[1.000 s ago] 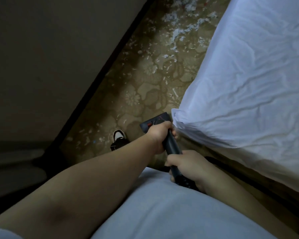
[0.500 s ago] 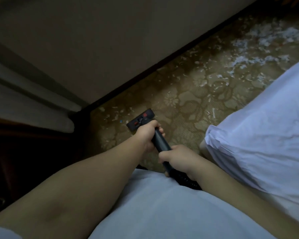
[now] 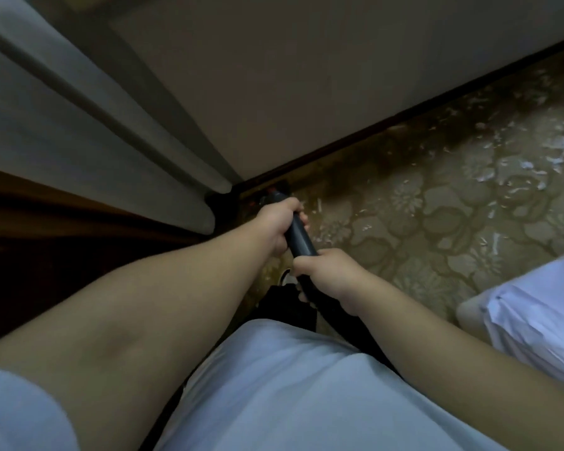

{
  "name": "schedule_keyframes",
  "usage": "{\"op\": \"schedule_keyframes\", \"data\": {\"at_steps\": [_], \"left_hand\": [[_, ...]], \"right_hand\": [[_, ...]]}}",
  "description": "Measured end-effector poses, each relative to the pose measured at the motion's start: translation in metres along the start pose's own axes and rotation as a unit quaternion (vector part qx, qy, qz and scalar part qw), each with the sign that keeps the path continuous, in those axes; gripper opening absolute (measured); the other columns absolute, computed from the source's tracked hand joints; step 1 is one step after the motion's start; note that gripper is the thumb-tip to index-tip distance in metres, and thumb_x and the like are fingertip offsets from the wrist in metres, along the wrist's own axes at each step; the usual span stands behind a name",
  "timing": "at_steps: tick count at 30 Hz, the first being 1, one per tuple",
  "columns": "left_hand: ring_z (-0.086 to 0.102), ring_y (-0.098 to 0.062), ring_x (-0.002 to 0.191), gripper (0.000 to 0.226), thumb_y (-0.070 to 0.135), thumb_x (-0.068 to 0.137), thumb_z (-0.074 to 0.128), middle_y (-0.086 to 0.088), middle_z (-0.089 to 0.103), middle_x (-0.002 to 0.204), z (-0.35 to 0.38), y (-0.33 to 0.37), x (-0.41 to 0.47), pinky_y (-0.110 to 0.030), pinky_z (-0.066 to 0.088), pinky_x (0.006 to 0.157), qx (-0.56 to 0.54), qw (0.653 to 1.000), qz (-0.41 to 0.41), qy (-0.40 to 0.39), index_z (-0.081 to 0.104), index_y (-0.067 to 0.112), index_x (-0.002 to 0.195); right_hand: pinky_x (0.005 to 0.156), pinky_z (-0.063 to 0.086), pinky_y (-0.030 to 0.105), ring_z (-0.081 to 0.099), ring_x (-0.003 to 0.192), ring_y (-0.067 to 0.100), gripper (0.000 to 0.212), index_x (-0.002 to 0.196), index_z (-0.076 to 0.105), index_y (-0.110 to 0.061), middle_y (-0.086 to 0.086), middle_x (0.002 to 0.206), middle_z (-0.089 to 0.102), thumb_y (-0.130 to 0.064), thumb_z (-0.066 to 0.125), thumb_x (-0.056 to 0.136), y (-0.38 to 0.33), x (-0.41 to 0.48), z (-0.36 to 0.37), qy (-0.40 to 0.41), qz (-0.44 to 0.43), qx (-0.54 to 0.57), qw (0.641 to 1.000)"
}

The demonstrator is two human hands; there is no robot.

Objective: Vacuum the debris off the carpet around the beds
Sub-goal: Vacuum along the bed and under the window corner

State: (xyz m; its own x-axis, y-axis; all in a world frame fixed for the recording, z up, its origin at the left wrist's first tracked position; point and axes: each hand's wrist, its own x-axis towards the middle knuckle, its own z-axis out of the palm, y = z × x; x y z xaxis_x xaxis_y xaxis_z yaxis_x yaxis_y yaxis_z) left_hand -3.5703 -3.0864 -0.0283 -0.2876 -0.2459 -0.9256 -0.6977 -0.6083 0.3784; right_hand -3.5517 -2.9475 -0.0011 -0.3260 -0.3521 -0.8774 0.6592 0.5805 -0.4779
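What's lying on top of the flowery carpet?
White scraps litter the carpet, thickest far right. The vacuum head sits in the corner. The shirt covers the nearest part.

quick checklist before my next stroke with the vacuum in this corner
1. Grip of the left hand on the vacuum wand: ok.
2. Grip of the right hand, nearer the body: ok.
3. Is the vacuum head flat on the carpet: cannot tell, mostly hidden behind the left hand.
4. Is the debris gone: not ok, white scraps lie on the right.
5. Is the bed corner apart from the wand: ok.
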Motion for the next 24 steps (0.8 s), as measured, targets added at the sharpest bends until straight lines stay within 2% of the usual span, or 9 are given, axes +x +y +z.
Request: {"op": "schedule_keyframes", "data": {"at_steps": [3,11,17,21,24], "left_hand": [[0.058,-0.016,0.062,0.007,0.012,0.093,0.061,-0.002,0.059,0.066,-0.022,0.025,0.015,-0.030,0.056,0.066,0.010,1.000,-0.001,0.004,0.063,0.009,0.087],[0.058,-0.015,0.057,0.005,0.012,0.090,0.062,-0.001,0.059,0.063,-0.034,0.022,0.024,-0.029,0.054,0.061,-0.015,1.000,-0.019,-0.007,0.063,0.008,0.093],[0.059,-0.014,0.061,0.015,0.013,0.091,0.063,-0.001,0.060,0.067,0.002,-0.003,0.004,-0.029,0.056,0.066,-0.012,1.000,-0.018,-0.017,0.064,0.008,0.105],[0.058,-0.015,0.064,0.008,0.014,0.092,0.063,-0.001,0.058,0.068,0.036,-0.039,-0.014,-0.029,0.055,0.067,-0.011,0.999,-0.027,-0.021,0.065,0.008,0.098],[0.056,-0.015,0.061,0.006,0.015,0.094,0.061,-0.001,0.057,0.065,0.067,-0.075,-0.028,-0.029,0.054,0.062,-0.012,0.999,-0.029,-0.026,0.063,0.010,0.093]], "right_hand": [[0.056,0.052,0.033,0.068,0.059,0.027,0.024,0.104,0.068,-0.006,0.010,0.068,0.068,-0.018,0.071,0.084,-0.021,0.020,0.022,-0.002,-0.003,0.014,1.000],[0.056,0.051,0.035,0.066,0.057,0.028,0.025,0.102,0.068,-0.005,0.012,0.071,0.065,-0.017,0.071,0.080,-0.020,0.022,0.037,0.019,0.004,-0.006,1.000],[0.050,0.048,0.028,0.066,0.055,0.027,0.022,0.098,0.068,-0.005,0.010,0.064,0.066,-0.016,0.071,0.079,0.000,-0.004,0.004,0.032,0.018,-0.012,0.999],[0.042,0.042,0.020,0.059,0.041,0.019,0.021,0.098,0.068,-0.004,0.009,0.057,0.064,-0.016,0.071,0.082,0.027,-0.034,-0.028,0.029,0.031,-0.020,0.999],[0.042,0.042,0.020,0.059,0.041,0.017,0.018,0.095,0.068,-0.006,0.007,0.056,0.065,-0.018,0.072,0.083,0.057,-0.060,-0.060,0.025,0.037,-0.027,0.999]]}}
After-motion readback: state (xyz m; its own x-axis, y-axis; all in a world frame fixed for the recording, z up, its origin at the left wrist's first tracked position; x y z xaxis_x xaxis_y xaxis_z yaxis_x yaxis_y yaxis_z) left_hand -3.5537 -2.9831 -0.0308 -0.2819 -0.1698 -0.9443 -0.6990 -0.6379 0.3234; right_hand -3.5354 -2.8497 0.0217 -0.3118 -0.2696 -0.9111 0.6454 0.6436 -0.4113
